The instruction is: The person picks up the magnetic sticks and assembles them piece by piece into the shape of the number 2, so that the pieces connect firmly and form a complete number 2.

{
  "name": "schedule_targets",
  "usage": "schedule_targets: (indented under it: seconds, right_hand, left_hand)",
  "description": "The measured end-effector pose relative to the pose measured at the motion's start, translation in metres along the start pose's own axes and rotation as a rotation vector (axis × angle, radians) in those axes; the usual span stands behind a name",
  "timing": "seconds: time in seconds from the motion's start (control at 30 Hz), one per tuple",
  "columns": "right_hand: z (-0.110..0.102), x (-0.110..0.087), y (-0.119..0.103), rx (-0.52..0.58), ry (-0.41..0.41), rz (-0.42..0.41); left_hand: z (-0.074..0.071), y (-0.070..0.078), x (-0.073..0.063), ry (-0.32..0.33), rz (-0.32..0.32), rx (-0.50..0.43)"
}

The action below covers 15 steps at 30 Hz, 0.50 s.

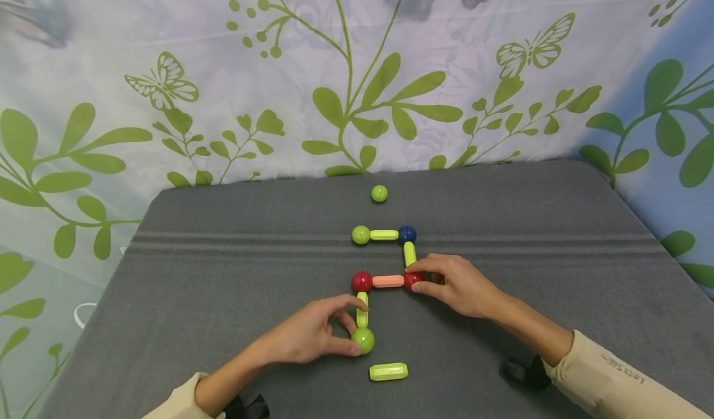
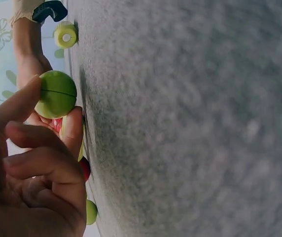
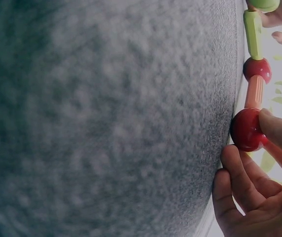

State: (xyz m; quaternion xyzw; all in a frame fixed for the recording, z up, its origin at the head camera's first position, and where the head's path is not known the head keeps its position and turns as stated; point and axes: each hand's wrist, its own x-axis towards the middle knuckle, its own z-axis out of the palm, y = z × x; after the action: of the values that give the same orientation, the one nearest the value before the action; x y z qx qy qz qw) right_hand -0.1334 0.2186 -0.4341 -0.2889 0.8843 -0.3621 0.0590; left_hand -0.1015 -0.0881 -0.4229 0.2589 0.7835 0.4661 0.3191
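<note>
A zigzag chain of balls and rods lies on the grey table. My left hand [image 1: 309,332] pinches the light green ball [image 1: 364,341] at its near end, a fingertip reaching the yellow-green rod [image 1: 362,313] joined to it. That rod runs up to a red ball [image 1: 362,281], and an orange rod [image 1: 388,281] leads right to a second red ball [image 3: 247,129]. My right hand [image 1: 460,286] holds this second ball between thumb and fingers. Beyond it come another yellow-green rod [image 1: 409,253], a dark blue ball [image 1: 407,234], a rod [image 1: 384,235] and a green ball [image 1: 361,235].
A loose yellow-green rod [image 1: 388,372] lies in front of the chain, right of the left hand. One separate green ball [image 1: 379,193] sits near the table's back edge. Behind the table [image 1: 223,270] hangs a cloth [image 1: 290,84] printed with leaves and butterflies.
</note>
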Motion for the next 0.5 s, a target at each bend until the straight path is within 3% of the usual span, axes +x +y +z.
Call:
schedule_targets:
  seconds: [0.5]
  right_hand:
    - [0.0008,-0.0005,0.0005,-0.007,0.0,-0.002]
  left_hand:
    - [-0.002,-0.009,0.0035,-0.043,0.063,0.05]
